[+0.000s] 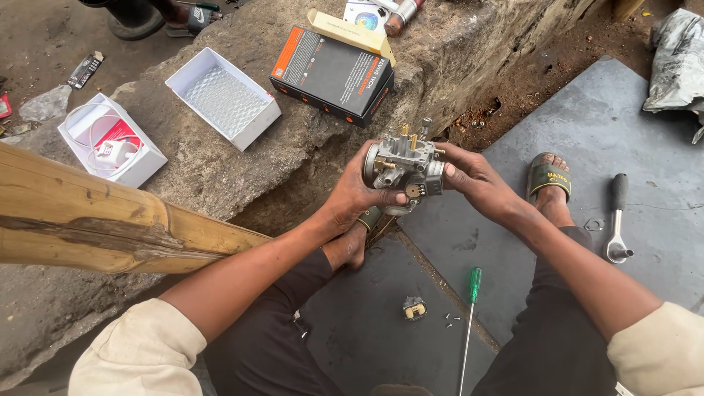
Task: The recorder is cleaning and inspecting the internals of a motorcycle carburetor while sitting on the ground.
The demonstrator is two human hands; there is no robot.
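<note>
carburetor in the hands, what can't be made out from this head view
- Carburetor: its underside and near face are covered by the left hand and right hand.
- Small part and tiny screws on the ground: too small to identify.
- Green-handled screwdriver: its tip is cut off by the bottom edge.
- Black box: contents hidden; it is closed.
- Grey bundle: cut off by the right edge.

Silver carburetor (405, 167), brass fittings; green-handled screwdriver (470, 323); black-orange box (334, 75).
</note>
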